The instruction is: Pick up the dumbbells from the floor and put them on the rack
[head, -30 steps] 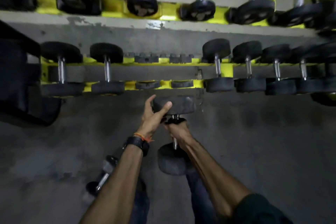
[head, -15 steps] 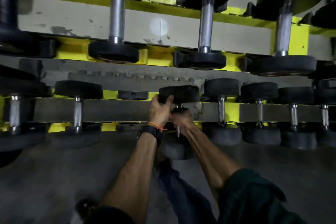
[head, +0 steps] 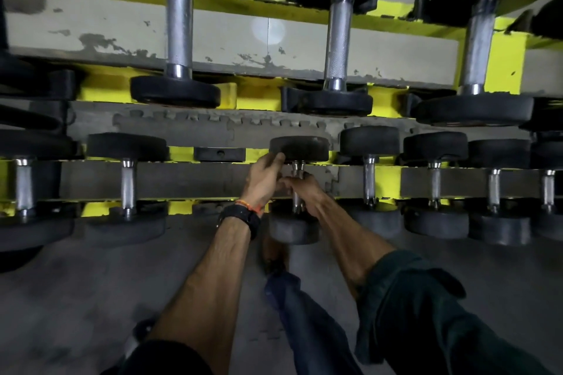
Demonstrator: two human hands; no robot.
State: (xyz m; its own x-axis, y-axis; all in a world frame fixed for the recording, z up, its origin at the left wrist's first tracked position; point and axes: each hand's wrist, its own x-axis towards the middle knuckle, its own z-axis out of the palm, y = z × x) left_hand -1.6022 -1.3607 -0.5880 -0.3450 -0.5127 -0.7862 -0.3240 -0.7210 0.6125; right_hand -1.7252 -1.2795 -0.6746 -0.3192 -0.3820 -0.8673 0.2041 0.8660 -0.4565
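- Grey concrete floor (head: 76, 298) runs up to a yellow-painted dumbbell rack (head: 505, 67) with two tiers in view.
- On the lower tier, a black dumbbell (head: 300, 148) sits across the rack's rails, its far head over the back rail and its near head (head: 294, 230) hanging over the front edge.
- A person's right hand (head: 306, 192) has its grip wrapped around the dumbbell's steel handle, low on the bar.
- Their left hand (head: 263, 179) grips the underside of the far head, fingers (head: 278, 158) curled against the black rubber; a black watch (head: 240, 219) and an orange thread band circle that wrist.
- To the right, just beside it, four similar dumbbells (head: 370, 143) fill the row; to the left lies an unfilled black cradle (head: 219, 154), then two more dumbbells.
- Above, three larger dumbbells (head: 338, 39) with longer chrome handles rest on the upper tier.
- Below the arms, a dark green sleeve (head: 426, 313) and a blue trouser leg (head: 304, 313) show.
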